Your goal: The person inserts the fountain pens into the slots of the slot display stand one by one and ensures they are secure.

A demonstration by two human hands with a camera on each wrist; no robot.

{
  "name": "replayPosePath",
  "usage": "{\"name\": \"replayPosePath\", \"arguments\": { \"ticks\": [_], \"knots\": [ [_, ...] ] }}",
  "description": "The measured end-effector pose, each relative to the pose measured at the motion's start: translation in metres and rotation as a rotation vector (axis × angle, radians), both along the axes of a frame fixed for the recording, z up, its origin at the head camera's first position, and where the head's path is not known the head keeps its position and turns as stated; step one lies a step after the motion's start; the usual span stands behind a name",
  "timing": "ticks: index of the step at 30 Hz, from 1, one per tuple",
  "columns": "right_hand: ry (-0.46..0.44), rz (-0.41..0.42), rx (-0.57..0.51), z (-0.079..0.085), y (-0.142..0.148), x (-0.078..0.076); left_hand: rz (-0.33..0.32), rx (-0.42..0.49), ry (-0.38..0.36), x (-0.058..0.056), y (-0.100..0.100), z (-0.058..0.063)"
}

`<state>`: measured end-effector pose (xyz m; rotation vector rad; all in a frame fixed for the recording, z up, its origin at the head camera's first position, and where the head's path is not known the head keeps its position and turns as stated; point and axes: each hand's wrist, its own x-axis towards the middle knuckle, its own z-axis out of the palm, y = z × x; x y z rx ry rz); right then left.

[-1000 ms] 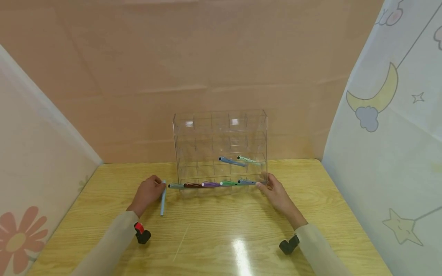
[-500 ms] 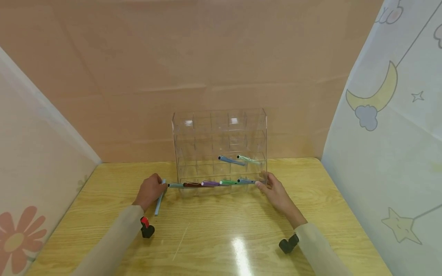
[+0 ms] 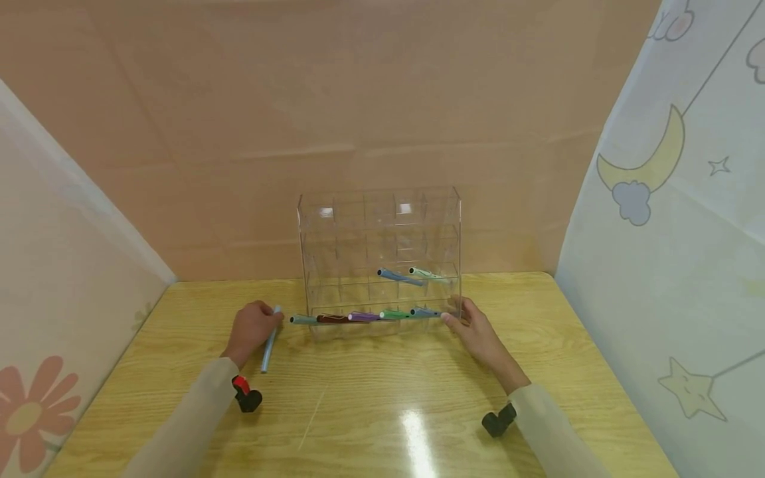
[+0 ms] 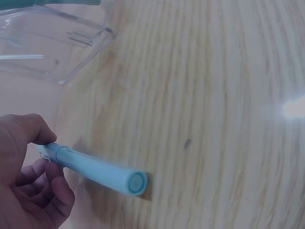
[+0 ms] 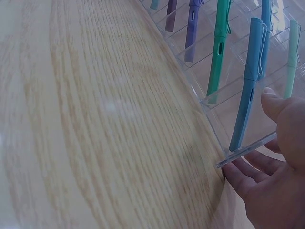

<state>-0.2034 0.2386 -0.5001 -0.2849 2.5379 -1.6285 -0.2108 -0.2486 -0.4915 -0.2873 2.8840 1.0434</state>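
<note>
My left hand pinches a light blue pen near one end, between thumb and fingers, left of the rack. In the left wrist view the pen slants over the wood with its round end toward the camera. My right hand holds the lower right side of a clear pen rack. From the right wrist view, its thumb is at the front and its fingers lie outside the side panel. A blue pen lies in the rack beside the thumb.
Along the bottom tier lie a grey-green pen, a brown pen, a purple pen and a green pen. Above them are a blue pen and a pale green pen. The wooden table meets a backdrop.
My left hand has shifted slightly left with the light blue pen, whose lower end has swung left. My right hand stays at the rack's side.
</note>
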Motion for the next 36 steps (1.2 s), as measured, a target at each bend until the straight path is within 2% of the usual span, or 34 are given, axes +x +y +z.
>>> {"name": "replayPosePath", "arguments": {
  "ticks": [7, 13, 19, 29, 36],
  "knots": [
    [0.004, 0.004, 0.001, -0.002, 0.0, -0.002, 0.041, 0.018, 0.031, 0.006, -0.01, 0.01],
    [-0.004, 0.002, 0.003, -0.002, 0.0, -0.002, 0.065, 0.057, 0.056, 0.02, -0.017, 0.023],
    [-0.012, 0.001, 0.003, -0.002, 0.001, -0.001, 0.056, 0.1, 0.085, 0.034, -0.024, 0.036],
    [-0.013, -0.005, 0.017, -0.002, 0.001, -0.002, 0.024, 0.156, 0.12, 0.057, -0.029, 0.07],
    [-0.003, 0.003, 0.009, -0.003, 0.001, -0.004, 0.017, 0.204, 0.143, 0.067, -0.027, 0.09]
  ]
}}
